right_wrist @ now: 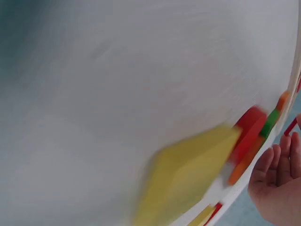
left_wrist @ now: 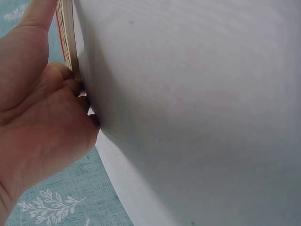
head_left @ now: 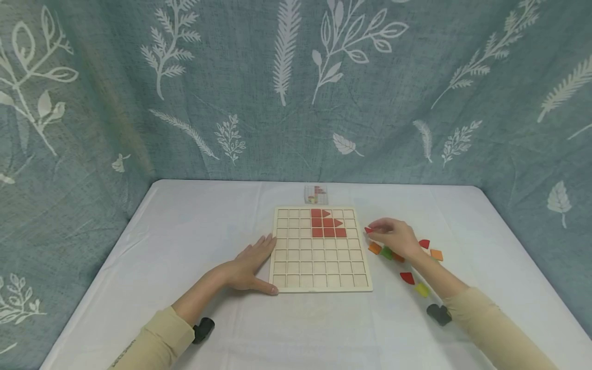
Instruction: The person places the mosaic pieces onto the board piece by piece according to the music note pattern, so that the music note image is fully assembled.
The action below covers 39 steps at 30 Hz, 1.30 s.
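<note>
Leaf-patterned curtain (head_left: pixel 393 128) behind the white-covered desk (head_left: pixel 208 216). Pale gridded board (head_left: pixel 320 254) on the desk, red tiles (head_left: pixel 328 223) in its far cells. Left hand (head_left: pixel 251 264): palm down at the board's left edge, thumb spread from the fingers. Right hand (head_left: pixel 395 237): angled inward, fingers pinching a small red piece (head_left: pixel 368 230) just right of the board.

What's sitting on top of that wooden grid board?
The wooden grid board holds six red squares and two red triangles in its three farthest rows. Whatever lies directly beneath those pieces is covered and can't be seen.
</note>
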Motion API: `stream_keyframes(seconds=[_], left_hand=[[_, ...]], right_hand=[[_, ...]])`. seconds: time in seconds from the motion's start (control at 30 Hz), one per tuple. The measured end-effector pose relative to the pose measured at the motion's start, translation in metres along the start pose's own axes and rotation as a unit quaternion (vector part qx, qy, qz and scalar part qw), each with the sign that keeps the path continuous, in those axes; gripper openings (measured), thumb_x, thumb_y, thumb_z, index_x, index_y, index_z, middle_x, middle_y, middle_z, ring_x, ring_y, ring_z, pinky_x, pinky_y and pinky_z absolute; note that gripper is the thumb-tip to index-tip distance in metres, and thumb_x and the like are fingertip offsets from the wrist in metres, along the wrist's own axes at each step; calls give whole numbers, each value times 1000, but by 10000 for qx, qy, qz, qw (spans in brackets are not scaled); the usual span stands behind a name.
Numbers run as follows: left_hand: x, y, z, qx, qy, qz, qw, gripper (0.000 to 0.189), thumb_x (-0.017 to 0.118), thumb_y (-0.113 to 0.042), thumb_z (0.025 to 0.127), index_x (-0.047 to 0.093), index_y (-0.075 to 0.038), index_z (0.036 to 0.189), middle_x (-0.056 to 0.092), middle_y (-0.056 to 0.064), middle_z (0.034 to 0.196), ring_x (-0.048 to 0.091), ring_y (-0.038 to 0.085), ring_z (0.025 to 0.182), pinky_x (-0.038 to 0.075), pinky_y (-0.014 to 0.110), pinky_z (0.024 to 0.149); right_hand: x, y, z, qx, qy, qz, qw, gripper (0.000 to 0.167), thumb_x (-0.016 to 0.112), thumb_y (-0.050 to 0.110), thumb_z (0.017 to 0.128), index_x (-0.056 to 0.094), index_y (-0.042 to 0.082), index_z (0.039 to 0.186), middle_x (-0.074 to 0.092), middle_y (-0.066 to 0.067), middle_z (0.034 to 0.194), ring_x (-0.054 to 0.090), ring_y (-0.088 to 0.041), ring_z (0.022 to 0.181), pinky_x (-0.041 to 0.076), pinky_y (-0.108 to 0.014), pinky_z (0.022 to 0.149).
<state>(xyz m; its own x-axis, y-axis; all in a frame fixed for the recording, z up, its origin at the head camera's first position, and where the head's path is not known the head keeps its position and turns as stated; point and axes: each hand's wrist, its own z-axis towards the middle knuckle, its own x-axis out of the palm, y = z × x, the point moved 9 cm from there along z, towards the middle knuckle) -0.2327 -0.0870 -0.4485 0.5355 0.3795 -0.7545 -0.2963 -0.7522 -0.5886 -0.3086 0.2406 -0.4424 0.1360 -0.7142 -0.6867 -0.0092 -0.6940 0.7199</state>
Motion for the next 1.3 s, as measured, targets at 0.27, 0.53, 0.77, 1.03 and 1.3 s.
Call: stream_keyframes(seconds=[0.27,0.53,0.77,1.03,1.3], left_hand=[[2,1,2,-46,18,59,10000,121,79,-51,75,5,3,154,1,21,161,-3,33,149,2,49,120],[2,1,3,10,12,14,10000,121,79,-50,75,6,4,154,1,22,161,-3,34,148,2,51,120],[0,-1,2,-28,38,39,10000,121,79,-51,75,5,4,154,1,21,161,-3,33,149,2,50,120],[-1,-1,2,-13,57,8,10000,121,79,-49,76,5,4,154,0,22,161,-3,35,148,2,51,120],[-1,0,2,-21,44,37,10000,121,79,-50,75,5,4,154,1,22,161,-3,34,148,2,52,119]], right_hand=[[19,26,7,-382,95,-120,9992,29,75,26,86,70,10,110,69,-6,102,59,-22,89,50,-30,71],[27,42,8,-661,78,-494,9966,22,74,21,87,72,9,106,68,-7,103,57,-24,91,50,-31,70],[28,42,7,-529,191,-405,9976,24,73,22,88,72,9,108,68,-7,102,56,-23,88,49,-28,64],[30,37,7,-395,253,-188,9987,23,71,21,89,72,11,110,68,-5,102,56,-22,87,48,-27,65],[20,30,7,-200,71,-14,9998,28,70,27,91,72,13,115,68,-7,113,57,-26,103,50,-37,82]])
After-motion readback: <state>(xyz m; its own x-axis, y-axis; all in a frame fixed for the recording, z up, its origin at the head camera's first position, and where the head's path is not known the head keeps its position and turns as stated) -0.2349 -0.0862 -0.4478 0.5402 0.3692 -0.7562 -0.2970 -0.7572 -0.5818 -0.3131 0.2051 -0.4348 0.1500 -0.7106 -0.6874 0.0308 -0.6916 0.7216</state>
